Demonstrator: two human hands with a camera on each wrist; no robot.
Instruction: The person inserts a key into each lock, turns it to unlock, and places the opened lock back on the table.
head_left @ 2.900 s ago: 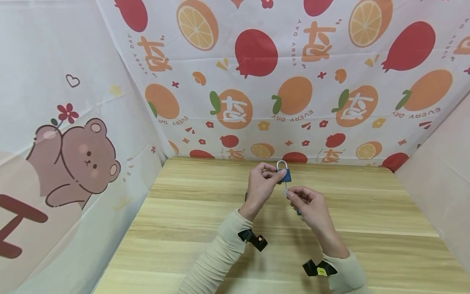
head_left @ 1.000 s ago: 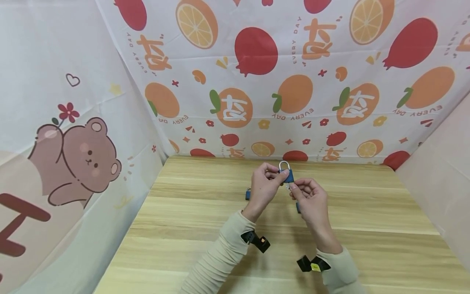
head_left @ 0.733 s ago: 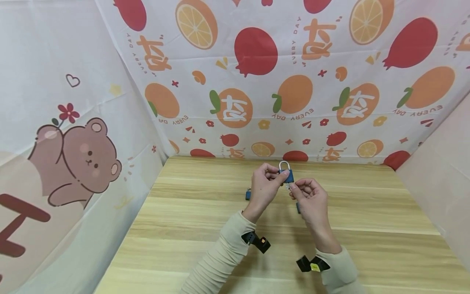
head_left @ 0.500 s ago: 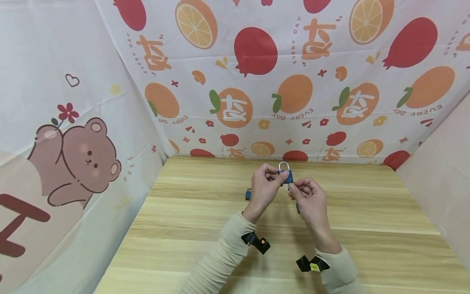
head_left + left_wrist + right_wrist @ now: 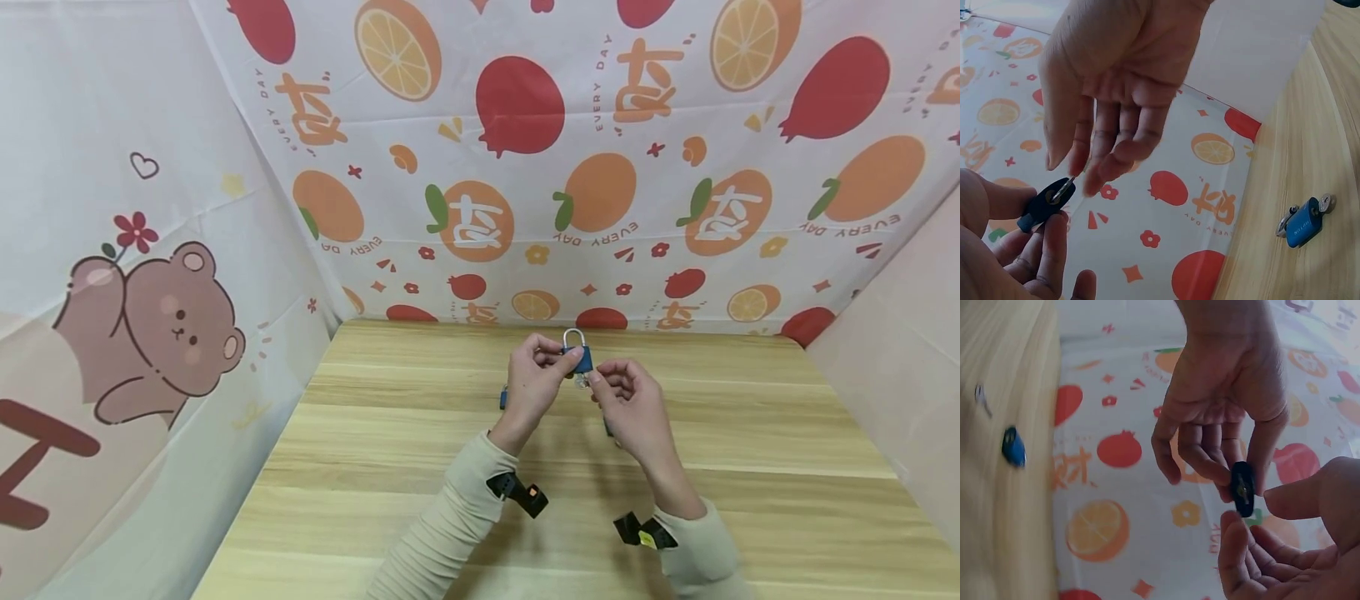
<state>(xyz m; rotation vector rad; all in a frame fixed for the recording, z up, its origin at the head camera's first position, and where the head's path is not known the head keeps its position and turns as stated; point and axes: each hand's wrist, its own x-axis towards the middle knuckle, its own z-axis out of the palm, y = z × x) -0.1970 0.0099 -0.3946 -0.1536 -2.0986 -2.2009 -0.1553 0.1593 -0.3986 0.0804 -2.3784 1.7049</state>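
Note:
My left hand (image 5: 534, 383) pinches a blue padlock (image 5: 582, 363) between thumb and fingers, its silver shackle pointing up. A silver key (image 5: 581, 381) sticks out of the padlock's underside. My right hand (image 5: 637, 412) is beside the key, thumb and fingertips close to it and slightly apart, fingers relaxed. In the left wrist view the held padlock (image 5: 1041, 205) is edge-on, with the right hand's fingertips (image 5: 1075, 167) near the key. The right wrist view shows the padlock's underside (image 5: 1243, 490) between both hands.
On the wooden table (image 5: 420, 450), one blue padlock (image 5: 503, 398) lies left of my left hand. Another (image 5: 1305, 225), with a key (image 5: 1327, 202) at its end, lies partly behind my right hand. A small silver piece (image 5: 982, 399) lies near a padlock (image 5: 1014, 447). A fruit-print cloth (image 5: 525, 208) hangs behind.
My right hand brought the key up to the padlock's underside and it went in. Since then the right fingertips have come slightly off the key, which shows more. The left hand keeps its grip.

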